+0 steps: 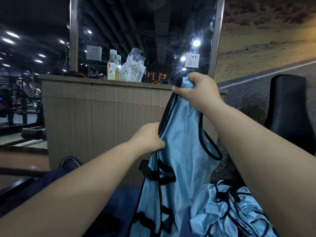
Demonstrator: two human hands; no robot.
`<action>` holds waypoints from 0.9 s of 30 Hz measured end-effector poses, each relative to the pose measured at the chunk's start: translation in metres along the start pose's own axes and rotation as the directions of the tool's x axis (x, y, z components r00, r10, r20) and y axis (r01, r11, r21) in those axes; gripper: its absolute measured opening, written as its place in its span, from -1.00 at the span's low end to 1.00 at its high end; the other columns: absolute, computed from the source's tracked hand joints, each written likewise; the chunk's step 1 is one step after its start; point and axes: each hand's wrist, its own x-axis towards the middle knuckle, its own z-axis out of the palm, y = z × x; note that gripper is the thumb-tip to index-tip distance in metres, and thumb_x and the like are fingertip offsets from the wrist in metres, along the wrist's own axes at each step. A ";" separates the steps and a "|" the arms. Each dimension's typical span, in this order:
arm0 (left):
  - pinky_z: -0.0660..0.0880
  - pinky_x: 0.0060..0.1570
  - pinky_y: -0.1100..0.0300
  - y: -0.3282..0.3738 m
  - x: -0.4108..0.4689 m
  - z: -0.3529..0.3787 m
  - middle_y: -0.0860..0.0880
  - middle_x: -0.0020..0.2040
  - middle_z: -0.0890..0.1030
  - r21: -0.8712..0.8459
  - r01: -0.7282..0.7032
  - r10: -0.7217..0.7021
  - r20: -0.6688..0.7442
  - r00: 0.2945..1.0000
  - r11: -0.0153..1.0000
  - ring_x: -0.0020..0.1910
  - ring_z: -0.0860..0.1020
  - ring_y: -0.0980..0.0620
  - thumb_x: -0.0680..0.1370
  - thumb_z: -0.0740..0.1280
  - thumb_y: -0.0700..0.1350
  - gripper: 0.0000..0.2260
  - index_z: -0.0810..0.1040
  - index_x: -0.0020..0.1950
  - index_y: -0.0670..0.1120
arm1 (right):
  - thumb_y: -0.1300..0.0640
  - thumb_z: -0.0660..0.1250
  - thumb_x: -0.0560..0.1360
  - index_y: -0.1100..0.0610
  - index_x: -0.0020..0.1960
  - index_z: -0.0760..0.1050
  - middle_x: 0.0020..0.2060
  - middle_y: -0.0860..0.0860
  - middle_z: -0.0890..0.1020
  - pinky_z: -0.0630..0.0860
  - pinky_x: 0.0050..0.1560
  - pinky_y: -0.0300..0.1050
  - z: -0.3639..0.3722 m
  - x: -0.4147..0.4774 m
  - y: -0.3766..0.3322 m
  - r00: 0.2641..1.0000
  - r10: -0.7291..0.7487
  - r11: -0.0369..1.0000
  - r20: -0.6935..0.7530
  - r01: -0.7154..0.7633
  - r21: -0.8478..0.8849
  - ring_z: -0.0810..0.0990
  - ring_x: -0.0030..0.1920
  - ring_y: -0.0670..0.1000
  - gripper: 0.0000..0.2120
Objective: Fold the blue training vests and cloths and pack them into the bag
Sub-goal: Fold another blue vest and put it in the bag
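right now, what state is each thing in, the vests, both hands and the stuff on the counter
held vest: unfolded, hanging from both hands
right hand: grips the vest's top strap
left hand: pinches the vest's edge lower down
vest pile: crumpled, unfolded
bottle: upright, capped, on the counter
clear plastic wrap: crumpled beside the bottle

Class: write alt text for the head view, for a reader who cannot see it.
A person holds up a light blue training vest, right hand gripping its top, left hand its edge lower down. More crumpled vests lie below; bottles stand on a counter behind.
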 end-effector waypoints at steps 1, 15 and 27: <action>0.59 -0.17 0.10 -0.002 0.001 0.000 0.01 -0.17 0.58 0.051 0.022 -0.023 0.016 1.000 0.998 -0.19 0.59 0.02 0.43 0.37 -0.21 -0.83 0.43 -0.17 0.03 | -0.07 0.50 0.41 0.14 -0.23 0.42 -0.35 -0.03 0.45 0.33 -0.35 -0.17 -0.004 0.002 0.001 1.000 0.012 1.000 -0.020 -0.012 0.003 0.37 -0.36 -0.07 -0.65; 0.62 -0.05 0.09 -0.055 0.001 -0.014 0.00 -0.03 0.67 -0.090 0.183 -0.169 0.151 0.974 0.979 -0.08 0.66 0.02 0.42 0.44 -0.24 -0.71 0.58 0.08 0.01 | -0.12 0.43 0.45 0.28 0.05 0.52 -0.14 0.20 0.59 0.37 -0.25 -0.08 -0.031 0.003 0.072 0.914 0.357 0.932 -0.192 -0.362 0.012 0.47 -0.23 0.04 -0.54; 0.57 0.00 -0.02 -0.036 0.003 0.007 -0.22 0.05 0.61 -0.650 0.273 -0.059 0.331 0.942 0.709 -0.04 0.63 -0.14 0.42 0.32 -0.31 -0.59 0.43 0.26 -0.13 | -0.05 0.45 0.46 0.03 0.15 0.45 0.03 -0.03 0.53 0.37 -0.15 -0.13 -0.003 -0.035 0.068 0.926 0.311 0.950 0.215 -0.299 -0.085 0.52 -0.05 0.01 -0.66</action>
